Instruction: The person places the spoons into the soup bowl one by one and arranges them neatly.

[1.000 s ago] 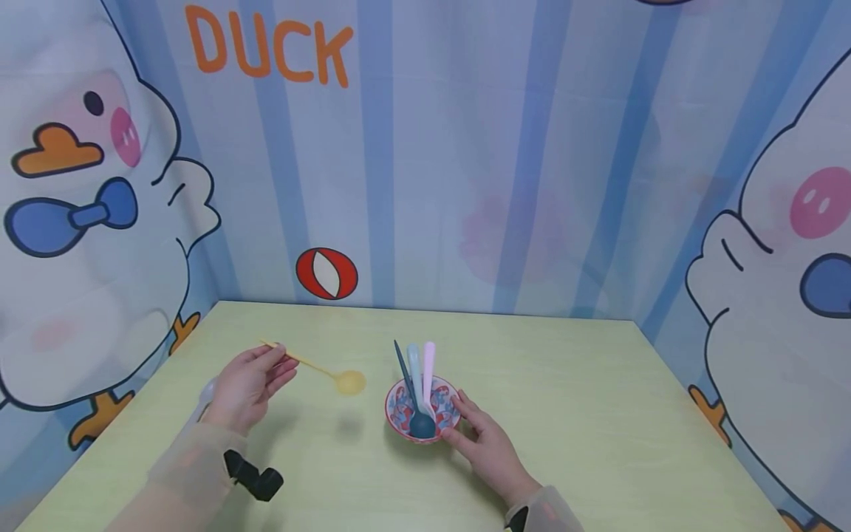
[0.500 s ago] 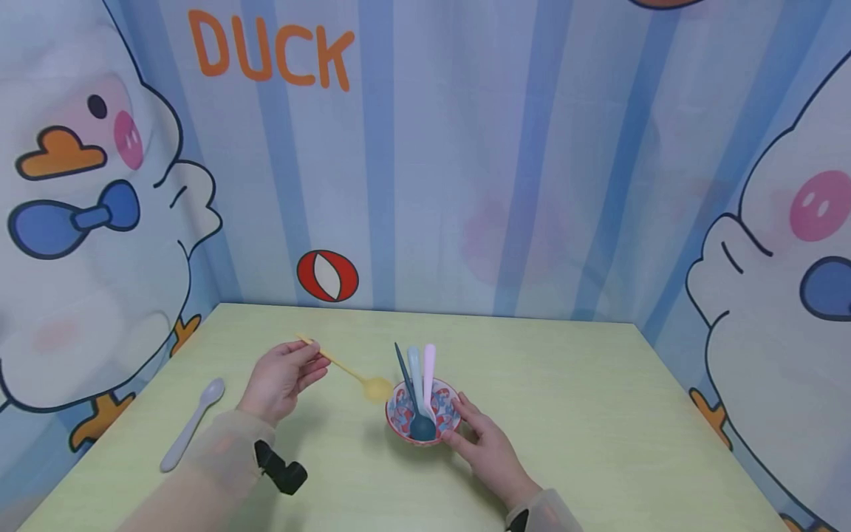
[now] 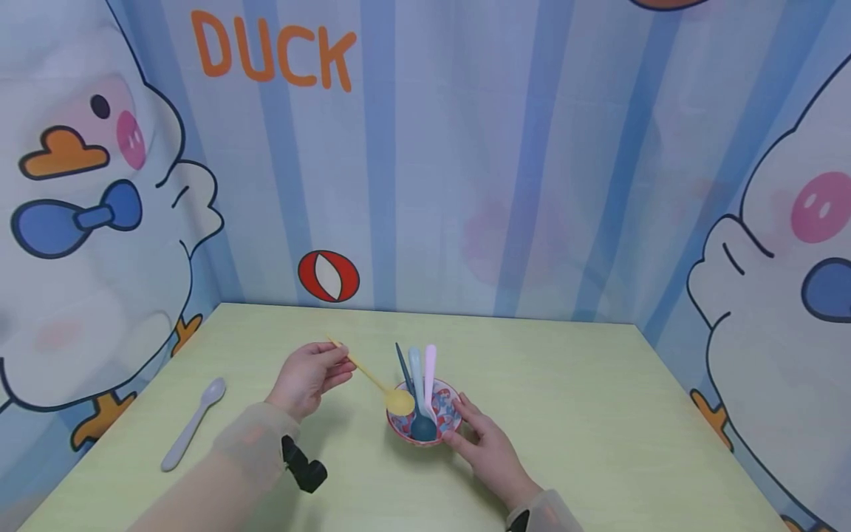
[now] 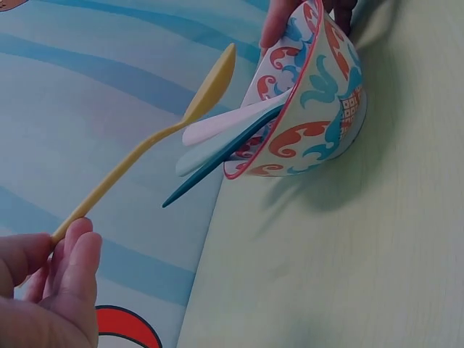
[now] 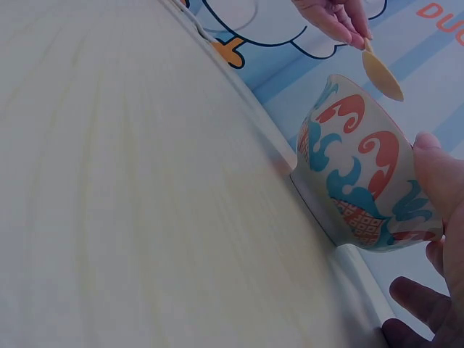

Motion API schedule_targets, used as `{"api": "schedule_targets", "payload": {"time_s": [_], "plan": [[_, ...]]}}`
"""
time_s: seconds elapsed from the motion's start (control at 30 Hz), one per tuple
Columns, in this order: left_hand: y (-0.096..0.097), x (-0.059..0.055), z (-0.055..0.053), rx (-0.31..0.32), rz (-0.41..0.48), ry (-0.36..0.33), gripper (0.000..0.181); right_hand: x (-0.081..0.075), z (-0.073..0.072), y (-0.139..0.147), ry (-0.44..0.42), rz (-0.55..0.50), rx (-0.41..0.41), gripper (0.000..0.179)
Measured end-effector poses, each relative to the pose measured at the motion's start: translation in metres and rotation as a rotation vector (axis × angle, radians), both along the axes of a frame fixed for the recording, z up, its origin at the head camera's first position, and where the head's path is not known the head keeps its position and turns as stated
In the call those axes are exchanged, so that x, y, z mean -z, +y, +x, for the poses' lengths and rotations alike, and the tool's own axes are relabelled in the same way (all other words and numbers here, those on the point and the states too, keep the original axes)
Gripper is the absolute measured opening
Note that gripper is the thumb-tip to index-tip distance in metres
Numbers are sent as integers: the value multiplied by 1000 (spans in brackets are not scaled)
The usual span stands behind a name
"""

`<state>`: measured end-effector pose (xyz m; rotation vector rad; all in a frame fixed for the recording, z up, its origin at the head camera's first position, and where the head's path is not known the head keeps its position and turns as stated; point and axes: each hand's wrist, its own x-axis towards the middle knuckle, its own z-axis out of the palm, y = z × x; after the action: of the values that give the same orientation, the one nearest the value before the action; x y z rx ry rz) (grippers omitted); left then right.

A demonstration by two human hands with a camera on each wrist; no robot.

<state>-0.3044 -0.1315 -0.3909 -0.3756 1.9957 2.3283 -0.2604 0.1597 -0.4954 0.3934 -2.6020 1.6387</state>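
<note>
My left hand (image 3: 311,378) pinches the end of a yellow spoon's handle between thumb and fingers. The yellow spoon (image 4: 134,156) slants down to the right, its bowl-shaped head over the left rim of a patterned bowl. Red and blue swirls cover this red-rimmed bowl (image 5: 362,174), which stands on the table. Three spoons lean in it: a dark teal spoon (image 3: 422,427), a light blue spoon (image 3: 415,369) and a pink spoon (image 3: 430,366), handles pointing up and away. My right hand (image 3: 488,447) holds the bowl's right side, thumb at the near rim; some fingers are hidden behind it.
A pale lavender spoon (image 3: 193,425) lies on the light yellow table (image 3: 572,414) at the left, beside my left forearm. Behind the table's back edge hangs a blue striped curtain (image 3: 452,162) with duck drawings.
My left hand has moved right with the yellow spoon, bringing its head from beside the bowl to over the rim. The lavender spoon has come into full view. My right hand stays at the bowl.
</note>
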Motion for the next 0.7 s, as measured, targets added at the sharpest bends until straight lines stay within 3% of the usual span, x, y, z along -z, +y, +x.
{"api": "schedule_targets", "payload": {"time_s": [0.7], "plan": [[34,9,-12,88,-157,-7,27,1,0,1,9,14,2,63]]}}
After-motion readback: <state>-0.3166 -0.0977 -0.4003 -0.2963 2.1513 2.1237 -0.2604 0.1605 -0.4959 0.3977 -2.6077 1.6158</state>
